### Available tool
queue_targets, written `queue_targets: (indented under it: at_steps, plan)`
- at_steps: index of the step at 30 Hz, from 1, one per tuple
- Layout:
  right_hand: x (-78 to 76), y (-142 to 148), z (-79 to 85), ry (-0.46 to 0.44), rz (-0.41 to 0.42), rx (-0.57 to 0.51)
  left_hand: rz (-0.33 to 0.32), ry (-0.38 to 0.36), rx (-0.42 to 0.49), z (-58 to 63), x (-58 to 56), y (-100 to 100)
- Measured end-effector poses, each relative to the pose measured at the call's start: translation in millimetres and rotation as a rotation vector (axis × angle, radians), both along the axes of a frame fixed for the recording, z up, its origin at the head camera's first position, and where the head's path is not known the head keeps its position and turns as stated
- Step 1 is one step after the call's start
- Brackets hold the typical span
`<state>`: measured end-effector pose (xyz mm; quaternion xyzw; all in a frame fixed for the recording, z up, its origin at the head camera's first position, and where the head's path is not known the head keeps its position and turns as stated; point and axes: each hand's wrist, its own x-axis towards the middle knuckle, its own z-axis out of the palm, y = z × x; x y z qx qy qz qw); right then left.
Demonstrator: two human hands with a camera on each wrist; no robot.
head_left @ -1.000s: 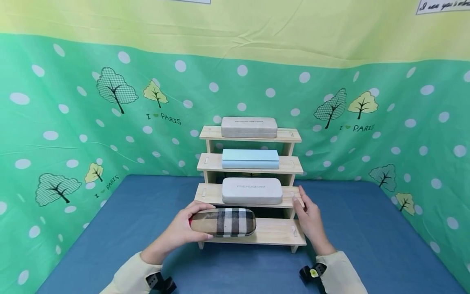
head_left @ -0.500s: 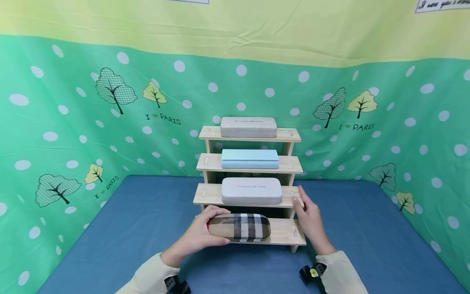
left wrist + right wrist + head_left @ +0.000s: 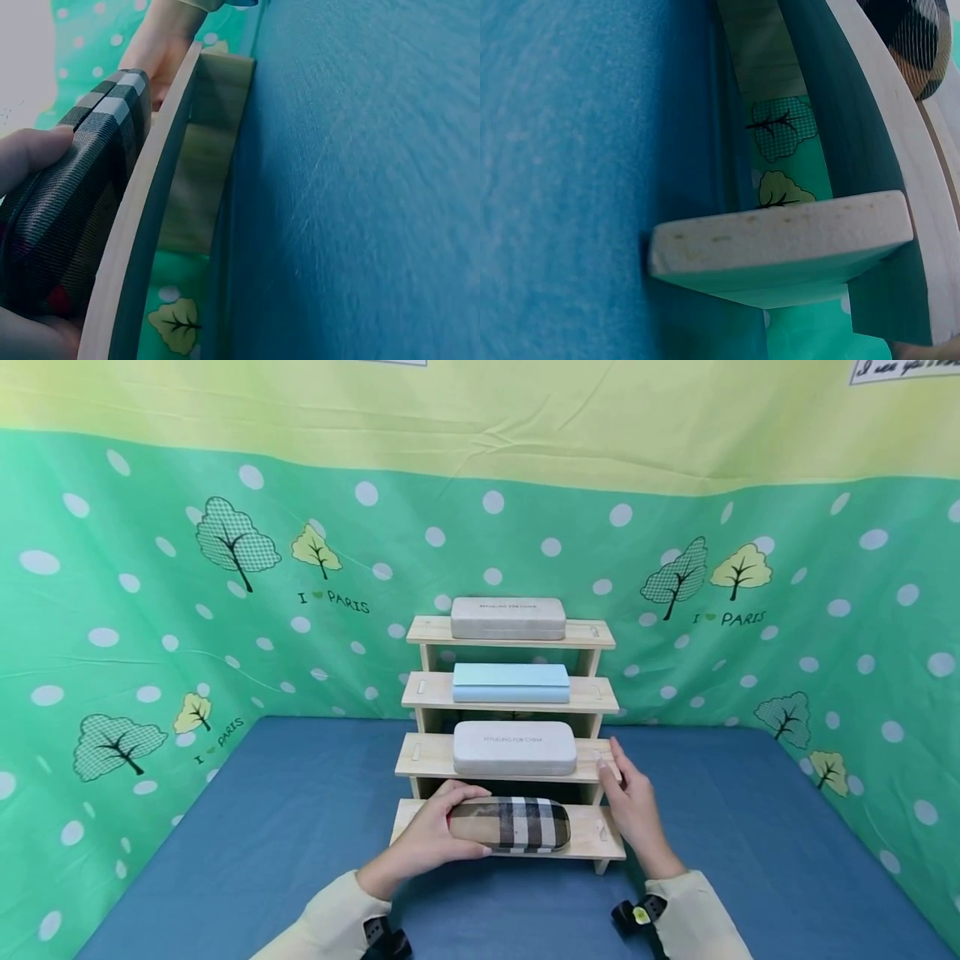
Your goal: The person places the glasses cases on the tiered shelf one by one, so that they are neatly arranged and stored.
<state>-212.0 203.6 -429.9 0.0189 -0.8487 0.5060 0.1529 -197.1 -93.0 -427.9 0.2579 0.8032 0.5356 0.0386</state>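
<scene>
My left hand [image 3: 431, 835] grips the left end of a plaid glasses case [image 3: 517, 823], thumb at the front and fingers behind. The case overlaps the lowest step of a wooden tiered rack [image 3: 592, 835]; in the left wrist view the plaid case [image 3: 82, 172] lies close along the step's board [image 3: 139, 202]. My right hand [image 3: 633, 802] holds the right end of the step above, thumb on the board. In the right wrist view, the rounded end of the plaid case [image 3: 922, 56] shows past the rack's board [image 3: 885, 127].
Above, each step bears one case: a white case [image 3: 514, 749], a light blue case [image 3: 511, 683] and a grey case [image 3: 508, 618] on top. The rack stands on a blue cloth [image 3: 300, 827], before a green patterned curtain [image 3: 360, 543].
My left hand has moved right and slightly toward me, carrying the plaid glasses case from the lowest step's left end to its middle. The right hand stays on the rack.
</scene>
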Motion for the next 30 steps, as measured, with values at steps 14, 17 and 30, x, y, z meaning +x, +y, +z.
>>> queue_targets:
  at_steps: [14, 17, 30]
  plan:
    - [0.4, -0.8, 1.3, -0.006, 0.002, -0.007, -0.013, -0.04, -0.048, -3.9, -7.5, 12.5]
    - [0.9, -0.8, 1.8, -0.007, 0.001, -0.003, -0.013, -0.057, -0.043, -2.9, -7.3, 13.2]
    - [1.0, -0.7, 1.7, -0.006, 0.0, 0.006, 0.009, -0.058, -0.065, -1.3, -8.3, 13.4]
